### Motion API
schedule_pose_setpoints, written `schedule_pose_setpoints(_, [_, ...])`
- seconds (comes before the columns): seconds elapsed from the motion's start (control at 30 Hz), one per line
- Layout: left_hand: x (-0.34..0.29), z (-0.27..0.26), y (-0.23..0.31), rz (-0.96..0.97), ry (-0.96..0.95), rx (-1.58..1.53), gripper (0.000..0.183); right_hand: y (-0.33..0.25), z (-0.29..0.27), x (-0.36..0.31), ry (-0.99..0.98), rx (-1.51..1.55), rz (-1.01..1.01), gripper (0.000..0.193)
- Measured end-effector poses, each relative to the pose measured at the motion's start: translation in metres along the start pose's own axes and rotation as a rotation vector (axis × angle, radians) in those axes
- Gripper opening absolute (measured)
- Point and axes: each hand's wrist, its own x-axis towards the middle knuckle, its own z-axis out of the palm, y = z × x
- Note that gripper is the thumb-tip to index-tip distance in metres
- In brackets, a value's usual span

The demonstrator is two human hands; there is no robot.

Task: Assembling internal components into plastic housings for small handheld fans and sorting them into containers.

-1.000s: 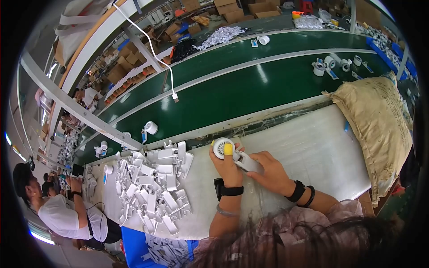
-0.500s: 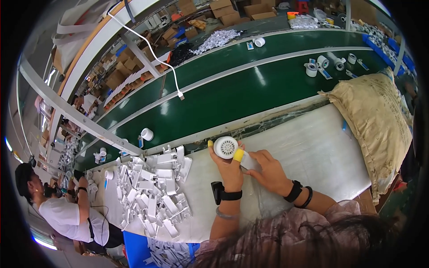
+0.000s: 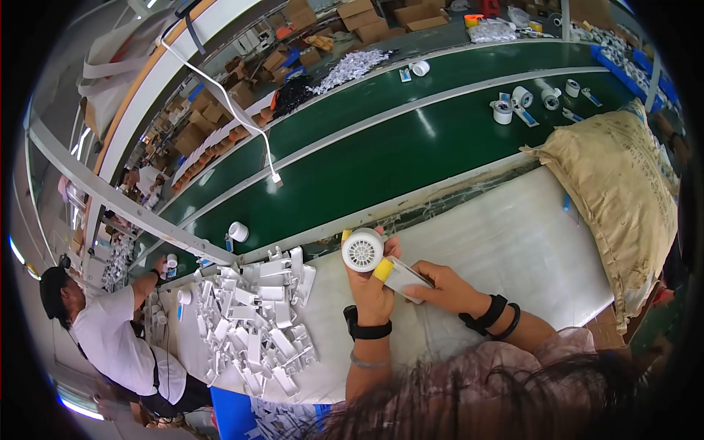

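My left hand (image 3: 374, 295), with yellow covers on the thumb and a finger, is closed around a white round-headed device with a spoked grille (image 3: 362, 251). The grille faces up. A flat, oblong white handle piece (image 3: 402, 278) extends from beside the head toward my right hand (image 3: 450, 290), which pinches its lower end between thumb and fingers. Whether the handle piece is fixed to the head is hidden by my left thumb. Left of my hands, a heap of white plastic handle shells (image 3: 253, 323) covers the worktop.
A green conveyor belt (image 3: 352, 161) runs beyond the worktop (image 3: 513, 235), carrying several white round units (image 3: 502, 112). A brown sack (image 3: 605, 205) lies at right. A white cable (image 3: 242, 121) hangs overhead. At left, a co-worker (image 3: 121, 330) reaches toward the belt; a blue bin (image 3: 231, 414) stands below.
My hands and the device have come slightly nearer and left. The oblong piece shows more fully, with my right hand farther down it. The co-worker's arm has stretched toward the belt.
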Motion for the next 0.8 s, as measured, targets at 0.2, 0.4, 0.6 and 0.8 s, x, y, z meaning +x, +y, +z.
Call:
schedule_pose_setpoints(0.2, [0.001, 0.001, 0.009, -0.144, 0.008, -0.148, 0.065, -0.017, 0.002, -0.01, 0.023, -0.257, -0.084, 0.033])
schedule_pose_setpoints(0.4, [-0.001, 0.001, -0.001, -0.158, -0.009, -0.156, 0.066, -0.014, 0.003, -0.014, 0.131, -0.352, -0.17, 0.043])
schedule_pose_setpoints(0.6, [-0.004, 0.004, -0.007, -0.08, -0.034, -0.024, 0.067, -0.014, 0.002, -0.013, 0.208, -0.335, -0.349, 0.054])
schedule_pose_setpoints(0.8, [-0.005, 0.003, -0.019, -0.06, 0.028, 0.019, 0.059, -0.018, 0.007, -0.018, 0.353, -0.78, -0.497, 0.061])
